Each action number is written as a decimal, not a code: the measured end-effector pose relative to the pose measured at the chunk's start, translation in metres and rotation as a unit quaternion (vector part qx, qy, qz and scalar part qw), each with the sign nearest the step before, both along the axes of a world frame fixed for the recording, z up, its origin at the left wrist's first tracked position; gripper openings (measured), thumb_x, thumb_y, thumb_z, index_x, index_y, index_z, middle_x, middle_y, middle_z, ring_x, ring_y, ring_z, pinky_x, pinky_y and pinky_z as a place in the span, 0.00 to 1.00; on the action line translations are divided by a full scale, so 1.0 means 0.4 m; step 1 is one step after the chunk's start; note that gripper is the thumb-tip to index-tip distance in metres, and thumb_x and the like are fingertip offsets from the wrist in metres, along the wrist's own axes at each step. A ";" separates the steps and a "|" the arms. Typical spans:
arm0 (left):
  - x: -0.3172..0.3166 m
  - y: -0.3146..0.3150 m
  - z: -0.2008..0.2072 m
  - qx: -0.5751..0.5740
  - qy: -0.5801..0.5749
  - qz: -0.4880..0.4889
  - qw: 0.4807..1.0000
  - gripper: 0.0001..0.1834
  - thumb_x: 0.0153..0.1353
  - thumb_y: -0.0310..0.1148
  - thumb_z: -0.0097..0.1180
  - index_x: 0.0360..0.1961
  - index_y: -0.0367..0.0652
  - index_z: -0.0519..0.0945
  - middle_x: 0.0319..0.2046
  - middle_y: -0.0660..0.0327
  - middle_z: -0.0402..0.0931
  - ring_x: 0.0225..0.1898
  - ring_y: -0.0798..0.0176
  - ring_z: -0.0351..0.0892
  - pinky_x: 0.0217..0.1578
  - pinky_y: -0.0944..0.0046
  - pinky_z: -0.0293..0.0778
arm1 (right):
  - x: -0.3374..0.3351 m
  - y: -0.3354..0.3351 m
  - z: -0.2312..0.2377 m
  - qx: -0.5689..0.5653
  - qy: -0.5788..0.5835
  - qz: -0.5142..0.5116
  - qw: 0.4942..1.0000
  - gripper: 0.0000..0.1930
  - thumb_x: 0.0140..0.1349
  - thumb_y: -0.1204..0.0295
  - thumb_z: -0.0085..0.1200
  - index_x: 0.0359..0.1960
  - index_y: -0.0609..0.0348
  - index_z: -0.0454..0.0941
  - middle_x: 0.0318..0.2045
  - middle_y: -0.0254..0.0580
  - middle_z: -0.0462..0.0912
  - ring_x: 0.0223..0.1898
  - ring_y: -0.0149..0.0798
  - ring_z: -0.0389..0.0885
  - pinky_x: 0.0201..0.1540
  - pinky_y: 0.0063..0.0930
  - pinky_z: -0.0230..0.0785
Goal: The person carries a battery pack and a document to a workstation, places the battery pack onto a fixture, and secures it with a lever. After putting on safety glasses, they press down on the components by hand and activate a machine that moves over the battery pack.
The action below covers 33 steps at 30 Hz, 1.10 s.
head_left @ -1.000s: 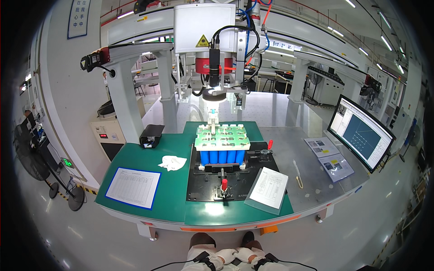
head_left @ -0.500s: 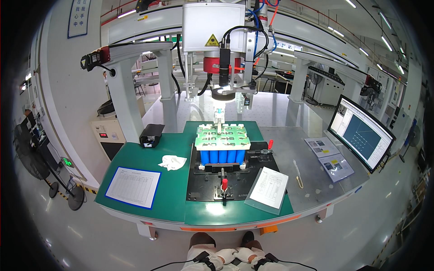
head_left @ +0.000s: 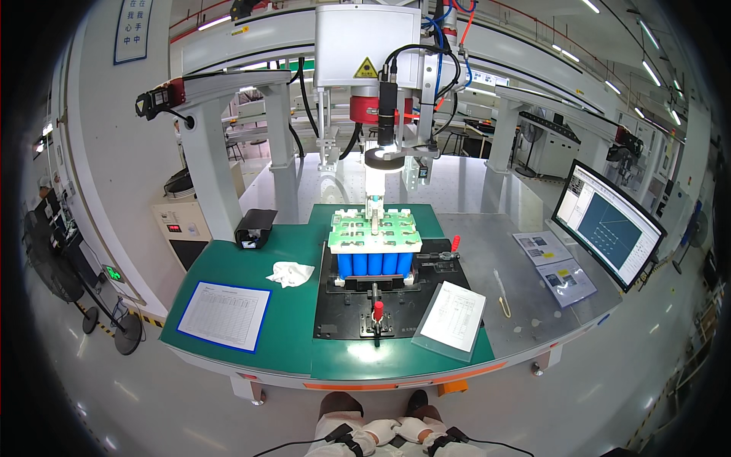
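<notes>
My left hand (head_left: 381, 431) and my right hand (head_left: 413, 429), both in white gloves, rest together at my lap, below the table's front edge. Their fingers look curled in, and no held thing shows. Well ahead of them on the table stands a battery pack (head_left: 375, 263) of blue cylindrical cells under a green and cream top plate (head_left: 373, 242). It sits in a black fixture (head_left: 346, 312) with red-tipped toggle clamps (head_left: 378, 311). Over the pack hangs a white machine head (head_left: 358, 42), its narrow nozzle (head_left: 375, 217) reaching down to the top plate.
Left on the green mat lie a blue-edged form sheet (head_left: 225, 316), a crumpled white cloth (head_left: 291, 274) and a black case (head_left: 256, 228). To the right are a clipboard with paper (head_left: 451, 320), a yellowish cord (head_left: 504, 303), picture sheets (head_left: 554, 266) and a monitor (head_left: 609, 225).
The machine head with its nozzle has shifted slightly to the right over the battery pack. My hands have stayed where they were.
</notes>
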<state>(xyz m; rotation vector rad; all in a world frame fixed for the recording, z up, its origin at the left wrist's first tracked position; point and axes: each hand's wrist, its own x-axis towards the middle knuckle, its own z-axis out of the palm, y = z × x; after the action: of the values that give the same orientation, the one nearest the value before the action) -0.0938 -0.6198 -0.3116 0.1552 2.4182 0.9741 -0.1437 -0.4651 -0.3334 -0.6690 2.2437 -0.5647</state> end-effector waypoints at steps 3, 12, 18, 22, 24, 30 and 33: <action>0.000 0.000 -0.002 0.000 -0.002 -0.003 1.000 0.18 0.55 0.38 0.48 0.47 0.50 0.77 0.43 0.53 0.78 0.46 0.50 0.75 0.49 0.60 0.68 | 0.002 0.000 0.000 -0.003 0.004 0.000 1.000 0.27 0.55 0.49 0.45 0.45 0.60 0.76 0.41 0.59 0.78 0.45 0.56 0.76 0.48 0.40 0.67; -0.001 -0.001 -0.009 -0.003 -0.005 -0.007 1.000 0.19 0.55 0.39 0.48 0.48 0.51 0.77 0.43 0.53 0.77 0.46 0.50 0.75 0.49 0.60 0.68 | 0.004 0.001 0.006 -0.003 0.010 -0.003 1.000 0.26 0.55 0.50 0.45 0.45 0.60 0.76 0.41 0.59 0.78 0.44 0.57 0.76 0.48 0.40 0.67; -0.002 0.000 -0.039 -0.007 0.003 -0.007 1.000 0.19 0.55 0.39 0.48 0.48 0.50 0.77 0.43 0.53 0.78 0.46 0.50 0.76 0.49 0.61 0.68 | 0.000 0.000 0.001 0.004 -0.001 -0.002 1.000 0.26 0.56 0.49 0.45 0.45 0.59 0.76 0.42 0.59 0.78 0.45 0.56 0.76 0.48 0.40 0.67; 0.000 0.001 -0.040 -0.004 0.007 0.000 1.000 0.19 0.55 0.39 0.48 0.48 0.50 0.77 0.42 0.53 0.78 0.46 0.50 0.76 0.48 0.60 0.69 | -0.002 0.000 0.000 0.002 -0.010 -0.002 1.000 0.27 0.55 0.49 0.45 0.45 0.59 0.76 0.42 0.58 0.78 0.45 0.56 0.76 0.48 0.39 0.67; 0.000 0.001 -0.042 -0.004 0.007 -0.001 1.000 0.19 0.55 0.39 0.49 0.47 0.49 0.77 0.42 0.53 0.78 0.46 0.50 0.76 0.48 0.60 0.69 | -0.001 0.001 0.000 0.001 -0.009 0.001 1.000 0.27 0.55 0.49 0.45 0.45 0.59 0.76 0.42 0.59 0.78 0.45 0.56 0.76 0.48 0.39 0.67; -0.002 0.001 -0.039 -0.002 0.002 -0.004 1.000 0.19 0.55 0.39 0.49 0.47 0.49 0.77 0.42 0.53 0.78 0.45 0.50 0.76 0.48 0.61 0.69 | -0.005 0.004 -0.021 -0.001 -0.008 0.002 1.000 0.27 0.55 0.49 0.45 0.45 0.59 0.76 0.41 0.59 0.78 0.45 0.56 0.76 0.48 0.39 0.67; -0.002 0.000 -0.042 0.001 0.006 -0.004 1.000 0.19 0.55 0.40 0.49 0.47 0.49 0.77 0.42 0.53 0.78 0.45 0.50 0.76 0.48 0.61 0.69 | -0.004 0.003 -0.020 -0.004 -0.003 0.001 1.000 0.26 0.55 0.50 0.46 0.45 0.60 0.76 0.41 0.59 0.78 0.45 0.56 0.76 0.48 0.40 0.67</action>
<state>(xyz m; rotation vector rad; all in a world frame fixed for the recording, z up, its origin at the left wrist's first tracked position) -0.0948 -0.6199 -0.3283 0.1730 2.4263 0.9735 -0.1452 -0.4641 -0.3414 -0.6718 2.2356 -0.5741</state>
